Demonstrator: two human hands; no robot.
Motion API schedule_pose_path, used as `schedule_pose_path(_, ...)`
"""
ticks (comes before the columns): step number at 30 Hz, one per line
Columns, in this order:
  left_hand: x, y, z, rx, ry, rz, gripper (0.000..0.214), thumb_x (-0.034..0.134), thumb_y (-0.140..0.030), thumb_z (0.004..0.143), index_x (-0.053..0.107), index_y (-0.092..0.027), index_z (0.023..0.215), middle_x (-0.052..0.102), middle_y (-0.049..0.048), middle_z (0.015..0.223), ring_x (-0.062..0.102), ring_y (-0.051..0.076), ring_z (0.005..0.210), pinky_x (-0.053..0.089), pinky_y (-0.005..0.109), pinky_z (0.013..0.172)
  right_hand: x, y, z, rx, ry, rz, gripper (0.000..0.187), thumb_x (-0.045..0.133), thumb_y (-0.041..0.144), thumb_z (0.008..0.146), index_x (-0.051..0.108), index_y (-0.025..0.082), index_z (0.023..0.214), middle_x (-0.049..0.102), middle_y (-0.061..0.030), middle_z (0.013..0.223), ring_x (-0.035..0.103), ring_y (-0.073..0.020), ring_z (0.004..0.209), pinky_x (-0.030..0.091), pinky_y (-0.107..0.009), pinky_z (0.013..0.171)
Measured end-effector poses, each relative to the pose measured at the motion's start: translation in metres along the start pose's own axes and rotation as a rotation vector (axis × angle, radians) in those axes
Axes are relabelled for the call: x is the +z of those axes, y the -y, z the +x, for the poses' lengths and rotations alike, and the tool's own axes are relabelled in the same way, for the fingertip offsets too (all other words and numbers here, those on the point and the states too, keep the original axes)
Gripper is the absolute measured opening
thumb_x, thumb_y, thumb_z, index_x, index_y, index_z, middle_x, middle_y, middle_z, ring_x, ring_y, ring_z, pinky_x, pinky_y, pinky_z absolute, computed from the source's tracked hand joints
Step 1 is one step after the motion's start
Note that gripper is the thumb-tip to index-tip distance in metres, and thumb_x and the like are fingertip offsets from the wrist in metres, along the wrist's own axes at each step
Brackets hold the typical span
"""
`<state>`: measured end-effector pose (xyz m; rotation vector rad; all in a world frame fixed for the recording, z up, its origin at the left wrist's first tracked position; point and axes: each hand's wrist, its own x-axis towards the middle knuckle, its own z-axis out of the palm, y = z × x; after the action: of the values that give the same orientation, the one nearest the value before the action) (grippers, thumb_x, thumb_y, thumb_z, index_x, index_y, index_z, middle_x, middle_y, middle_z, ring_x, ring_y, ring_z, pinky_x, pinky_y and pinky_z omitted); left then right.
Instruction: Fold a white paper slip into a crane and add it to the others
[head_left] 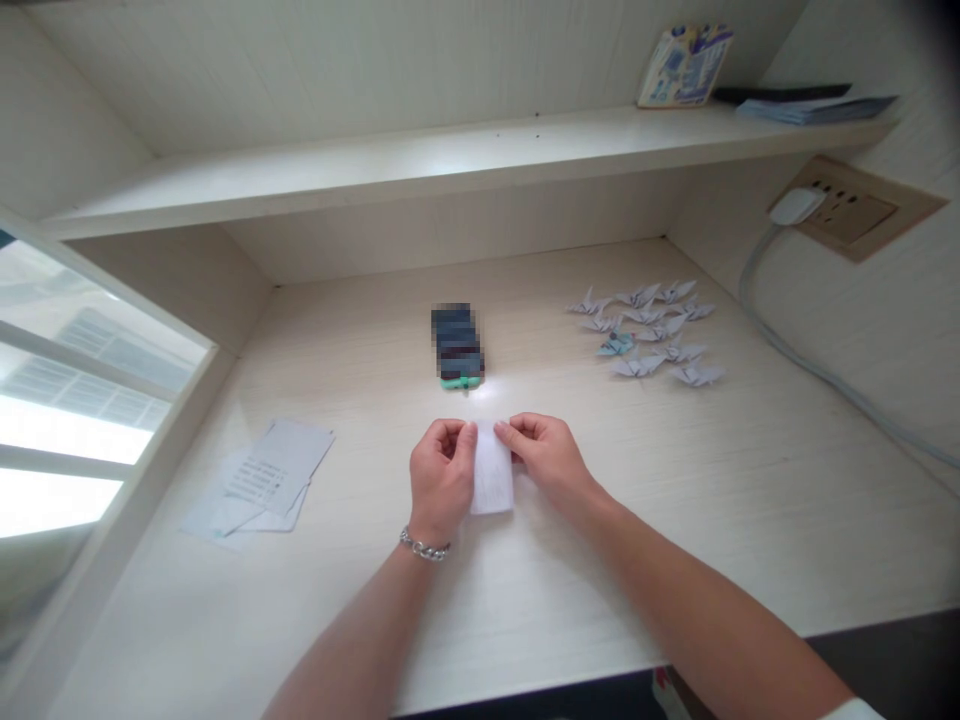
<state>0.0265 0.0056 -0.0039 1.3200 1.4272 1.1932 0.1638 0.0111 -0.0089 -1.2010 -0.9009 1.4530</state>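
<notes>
A small white sheet of paper [492,480], rectangular and seemingly folded, is held over the desk in front of me. My left hand [444,475] pinches its upper left edge between thumb and curled fingers; a chain bracelet is on that wrist. At the upper right edge, my right hand [546,450] grips the same paper with its thumb on top. The fingertips behind the paper are hidden. Just beyond the hands lies a dark phone-like object [457,340], blurred out, with a green item [460,382] at its near end.
Several folded paper cranes [649,318] stand at the back right, one of them bluish. Loose paper sheets [274,470] lie at the left. A shelf [375,175] spans the back, holding a small box [684,65]. A cable [810,368] runs from the wall socket [862,210].
</notes>
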Motion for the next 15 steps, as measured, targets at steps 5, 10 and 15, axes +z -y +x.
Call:
schedule_pose_path(5, -0.0003, -0.0021, 0.0001, -0.007, -0.021, -0.010, 0.025, 0.057, -0.039, 0.078, 0.059, -0.014, 0.079, 0.061, 0.0027, 0.071, 0.055, 0.012, 0.064, 0.044, 0.021, 0.056, 0.0028, -0.0037, -0.0023, -0.008, -0.016, 0.041, 0.029, 0.071, 0.041, 0.064, 0.064, 0.014, 0.069, 0.062, -0.0024, 0.064, 0.055, -0.0129, 0.057, 0.044, -0.027, 0.056)
schedule_pose_path(10, -0.0013, 0.0027, 0.0042, -0.078, -0.014, -0.098, 0.028, 0.061, -0.041, 0.074, 0.061, -0.013, 0.079, 0.063, 0.0031, 0.071, 0.055, 0.012, 0.062, 0.044, 0.021, 0.055, 0.0044, -0.0043, -0.0028, 0.073, 0.062, 0.030, 0.031, 0.074, 0.042, 0.058, 0.061, 0.015, 0.065, 0.062, -0.0019, 0.062, 0.054, -0.0131, 0.054, 0.043, -0.026, 0.052)
schedule_pose_path(15, -0.0016, 0.0043, 0.0046, -0.195, 0.153, -0.312, 0.031, 0.058, -0.041, 0.076, 0.064, -0.011, 0.082, 0.064, 0.0056, 0.072, 0.056, 0.012, 0.061, 0.046, 0.024, 0.057, -0.0027, 0.0002, 0.0013, 0.048, -0.012, 0.079, 0.030, 0.074, 0.041, 0.060, 0.061, 0.014, 0.066, 0.063, -0.0029, 0.064, 0.056, -0.0149, 0.057, 0.045, -0.028, 0.056)
